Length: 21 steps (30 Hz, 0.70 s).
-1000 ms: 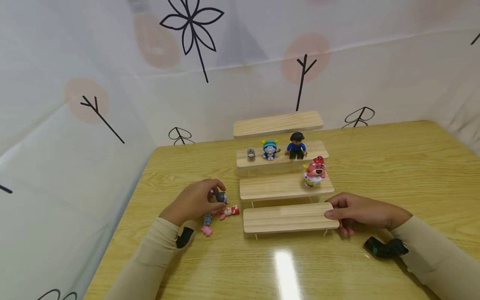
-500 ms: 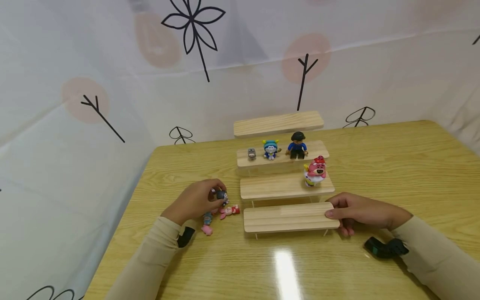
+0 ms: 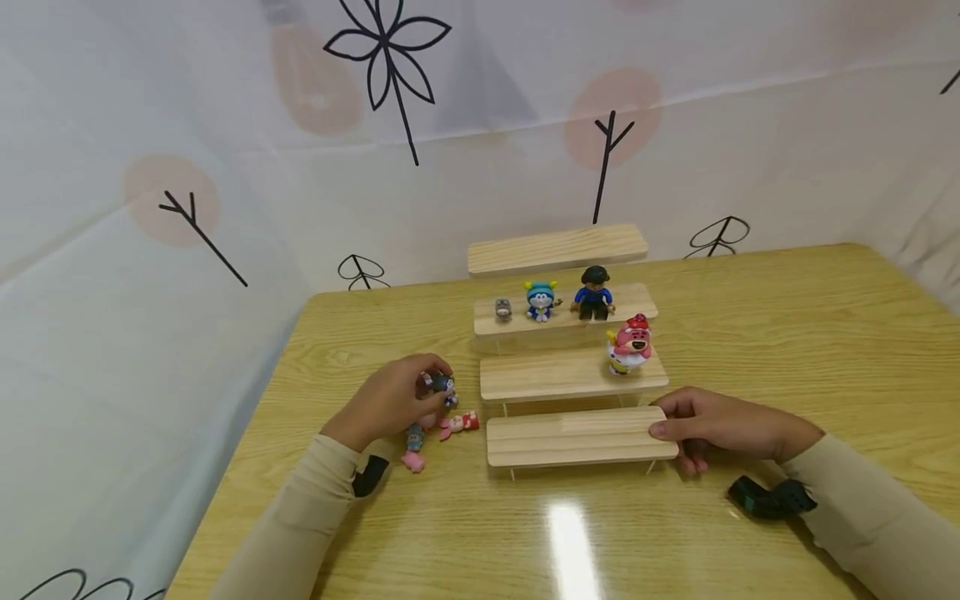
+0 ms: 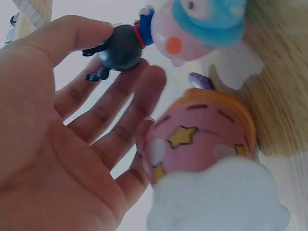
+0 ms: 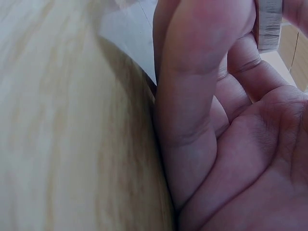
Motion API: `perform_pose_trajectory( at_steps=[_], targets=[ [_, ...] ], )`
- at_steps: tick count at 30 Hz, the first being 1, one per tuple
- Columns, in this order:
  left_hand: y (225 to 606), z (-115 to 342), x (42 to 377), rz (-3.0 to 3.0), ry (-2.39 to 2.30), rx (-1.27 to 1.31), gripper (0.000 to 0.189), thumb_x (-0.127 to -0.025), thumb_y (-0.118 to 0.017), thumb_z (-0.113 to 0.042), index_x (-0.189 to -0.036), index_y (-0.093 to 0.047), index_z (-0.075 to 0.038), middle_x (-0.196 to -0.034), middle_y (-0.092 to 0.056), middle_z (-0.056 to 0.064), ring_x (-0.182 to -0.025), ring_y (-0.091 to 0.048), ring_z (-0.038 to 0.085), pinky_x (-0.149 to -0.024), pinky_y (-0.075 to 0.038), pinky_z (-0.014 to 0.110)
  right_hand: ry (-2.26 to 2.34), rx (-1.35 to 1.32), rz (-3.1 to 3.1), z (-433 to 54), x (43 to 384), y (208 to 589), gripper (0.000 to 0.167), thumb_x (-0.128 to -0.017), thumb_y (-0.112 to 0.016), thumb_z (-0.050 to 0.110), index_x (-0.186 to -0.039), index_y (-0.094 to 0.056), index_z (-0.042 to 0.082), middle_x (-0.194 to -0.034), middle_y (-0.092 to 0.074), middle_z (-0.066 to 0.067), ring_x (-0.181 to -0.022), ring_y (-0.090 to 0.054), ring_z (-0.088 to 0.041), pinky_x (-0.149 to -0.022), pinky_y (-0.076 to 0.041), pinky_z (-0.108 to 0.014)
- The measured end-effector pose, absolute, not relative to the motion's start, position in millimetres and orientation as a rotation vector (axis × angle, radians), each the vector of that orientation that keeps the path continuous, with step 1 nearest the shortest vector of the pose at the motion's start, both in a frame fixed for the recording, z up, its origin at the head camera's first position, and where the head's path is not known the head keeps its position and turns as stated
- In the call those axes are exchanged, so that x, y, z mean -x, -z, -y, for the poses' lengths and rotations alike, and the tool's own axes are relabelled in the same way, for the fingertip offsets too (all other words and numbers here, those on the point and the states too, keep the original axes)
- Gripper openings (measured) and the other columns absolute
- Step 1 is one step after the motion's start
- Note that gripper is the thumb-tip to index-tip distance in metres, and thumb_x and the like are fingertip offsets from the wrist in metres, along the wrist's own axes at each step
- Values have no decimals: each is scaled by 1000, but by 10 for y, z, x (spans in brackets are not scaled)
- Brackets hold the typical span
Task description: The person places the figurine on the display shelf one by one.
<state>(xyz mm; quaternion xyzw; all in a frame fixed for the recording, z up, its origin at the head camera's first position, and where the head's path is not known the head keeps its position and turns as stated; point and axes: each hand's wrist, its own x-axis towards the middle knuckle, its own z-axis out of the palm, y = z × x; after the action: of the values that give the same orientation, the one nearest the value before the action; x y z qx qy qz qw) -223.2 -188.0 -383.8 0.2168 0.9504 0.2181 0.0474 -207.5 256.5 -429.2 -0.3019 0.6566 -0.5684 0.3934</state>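
Observation:
My left hand (image 3: 390,402) pinches a small figurine (image 4: 121,49) with a shiny dark head, red collar and blue body between thumb and fingertips. Past it in the left wrist view lies a pink figurine with a blue cap (image 4: 166,31). A pink toy with yellow stars and a white cloud-like part (image 4: 207,139) fills the foreground there. Just right of that hand lies a pink-and-red figurine (image 3: 459,424). With its thumb on top and fingers beneath, my right hand (image 3: 731,425) grips the right end of the lowest wooden shelf (image 3: 570,437).
Higher shelves rise behind. A pink bear figurine (image 3: 630,343) stands on the second shelf (image 3: 540,375). The third carries a small grey figurine (image 3: 502,310), a blue horned figurine (image 3: 540,302) and a black-capped toy man (image 3: 594,293). A bare top shelf (image 3: 555,250) stands at the back.
The dark-headed figurine has lifted and turned slightly in my left fingers, its body now tipped down to the right. My right hand keeps its hold on the shelf.

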Motion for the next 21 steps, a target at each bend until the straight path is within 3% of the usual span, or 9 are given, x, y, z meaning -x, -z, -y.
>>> perform_pose_trajectory(
  at_steps=[5, 12, 21],
  targets=[
    [3770, 1864, 2194, -2885, -908, -720, 26, -96, -69, -23, -121, -65, -19, -108, -68, -6, -89, -63, 8, -73, -54, 29, 1444, 770, -1669, -2561, 2071, 4290, 28, -109, -37, 9, -101, -57, -10, -74, -68, 2, -61, -62, -4, -57, -56, -26],
    [3671, 1804, 2128, -2927, -1209, -810, 31, -94, -69, -14, -125, -63, -13, -116, -68, 1, -97, -66, 16, -79, -56, 47, 1429, 748, -1682, -2559, 2067, 4281, 29, -108, -38, 9, -104, -56, -13, -74, -68, 2, -61, -61, -3, -57, -55, -24],
    [3544, 1625, 1991, -2920, -1466, -986, 33, -94, -68, -7, -126, -62, -11, -116, -66, 3, -97, -67, 12, -85, -58, 33, 1426, 737, -1684, -2559, 2065, 4276, 26, -108, -39, 11, -96, -59, -3, -73, -69, 3, -61, -61, -5, -57, -56, -25]
  ],
)
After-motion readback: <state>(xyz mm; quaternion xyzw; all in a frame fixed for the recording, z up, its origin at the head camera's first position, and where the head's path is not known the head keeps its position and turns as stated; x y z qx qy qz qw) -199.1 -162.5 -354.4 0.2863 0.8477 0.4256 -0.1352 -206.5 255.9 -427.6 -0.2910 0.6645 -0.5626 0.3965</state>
